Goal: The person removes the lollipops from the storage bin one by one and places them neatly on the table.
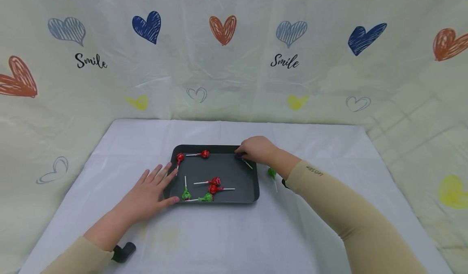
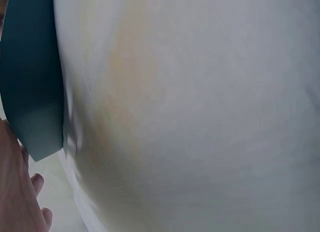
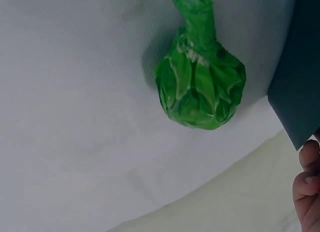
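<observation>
Left hand (image 1: 148, 195) spread, the right hand (image 1: 258, 149) pinches a half-hidden, apparently dark lollipop (image 1: 239, 156)

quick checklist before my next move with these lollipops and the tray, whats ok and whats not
1. Right grip has the dark lollipop: ok, fingers curled on its head, white stick showing.
2. Dark lollipop above the tray: ok, near the far right corner.
3. Dark lollipop resting on the tray floor: cannot tell, the hand partly covers it.
4. Left grip clear of the tray: not ok, its fingers spread over the left edge.
5. Tray flat on the white cloth: ok.
6. Every lollipop inside the tray: not ok, one green lollipop lies on the cloth to the right.
</observation>
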Demonstrator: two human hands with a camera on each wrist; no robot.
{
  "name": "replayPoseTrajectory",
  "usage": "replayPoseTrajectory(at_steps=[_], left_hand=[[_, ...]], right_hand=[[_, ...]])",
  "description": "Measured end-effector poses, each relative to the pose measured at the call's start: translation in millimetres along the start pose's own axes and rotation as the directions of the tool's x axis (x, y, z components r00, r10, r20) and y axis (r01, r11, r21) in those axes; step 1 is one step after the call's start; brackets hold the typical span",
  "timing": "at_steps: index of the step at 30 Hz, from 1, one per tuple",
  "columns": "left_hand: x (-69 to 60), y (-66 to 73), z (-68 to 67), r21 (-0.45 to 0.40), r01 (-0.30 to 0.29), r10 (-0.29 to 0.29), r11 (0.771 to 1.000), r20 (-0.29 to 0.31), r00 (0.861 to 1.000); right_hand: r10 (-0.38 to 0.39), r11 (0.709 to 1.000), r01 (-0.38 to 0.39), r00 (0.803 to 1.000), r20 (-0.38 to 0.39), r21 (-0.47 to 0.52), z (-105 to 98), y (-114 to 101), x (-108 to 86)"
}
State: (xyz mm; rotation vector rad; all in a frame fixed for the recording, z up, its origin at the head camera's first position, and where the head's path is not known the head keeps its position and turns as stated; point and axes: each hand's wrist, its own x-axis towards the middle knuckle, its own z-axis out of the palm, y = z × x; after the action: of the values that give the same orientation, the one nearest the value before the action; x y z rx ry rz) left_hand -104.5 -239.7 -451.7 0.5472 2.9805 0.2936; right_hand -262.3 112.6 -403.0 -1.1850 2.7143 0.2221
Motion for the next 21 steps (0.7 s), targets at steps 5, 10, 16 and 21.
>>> replayPoseTrajectory(at_steps=[5, 10, 16, 21], left_hand=[[0.5, -1.5, 2.2, -0.001, -0.005, 0.005, 1.000, -0.013, 1.000], [0.3, -0.2, -0.3, 0.002, 0.001, -0.001, 1.000, 0.005, 1.000], [-0.7, 2.0, -3.6, 0.010, 0.006, -0.006, 1.000, 0.023, 1.000], [-0.5, 1.8, -3.8, 0.011, 0.007, -0.007, 1.000, 0.024, 1.000]], right_hand=[[-0.003, 0.999, 0.003, 1.000, -0.014, 0.046, 0.7, 0.2, 0.4], [-0.012, 0.997, 0.014, 1.000, -0.020, 0.074, 0.8, -0.2, -1.1], [-0.014, 0.997, 0.015, 1.000, -0.011, 0.073, 3.6, -0.4, -1.6], [-0.001, 0.993, -0.002, 1.000, 0.027, 0.120, 3.0, -1.8, -2.8]])
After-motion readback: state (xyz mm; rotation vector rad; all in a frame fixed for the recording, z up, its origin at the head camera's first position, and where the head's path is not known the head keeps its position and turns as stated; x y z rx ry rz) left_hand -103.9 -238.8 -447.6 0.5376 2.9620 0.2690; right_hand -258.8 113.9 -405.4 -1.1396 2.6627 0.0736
